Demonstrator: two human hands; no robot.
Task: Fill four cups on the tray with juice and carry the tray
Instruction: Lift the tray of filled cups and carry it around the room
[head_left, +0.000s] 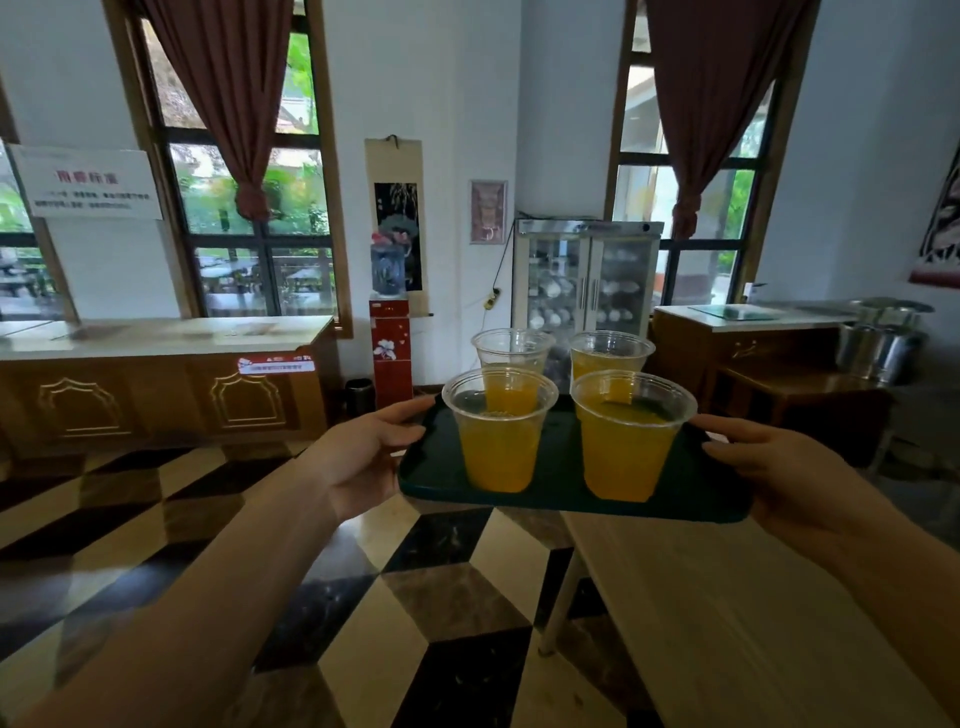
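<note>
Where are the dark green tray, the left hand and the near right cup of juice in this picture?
dark green tray (561, 491): head view, bare front part between the two near cups.
left hand (363, 462): head view, middle of the hand at the tray's left edge.
near right cup of juice (626, 447): head view, middle of its wall.

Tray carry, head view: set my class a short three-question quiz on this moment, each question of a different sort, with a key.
1. True or false: the tray rests flat on the wooden table.
2. How many cups on the tray hold juice?
3. Multiple choice: how is the tray held? A) left hand only; B) right hand only; C) one hand at each end.

Key:
1. False. It is held up in the air, beyond the table's far edge.
2. Four: front left cup, front right cup, back left cup and back right cup.
3. C.
</note>
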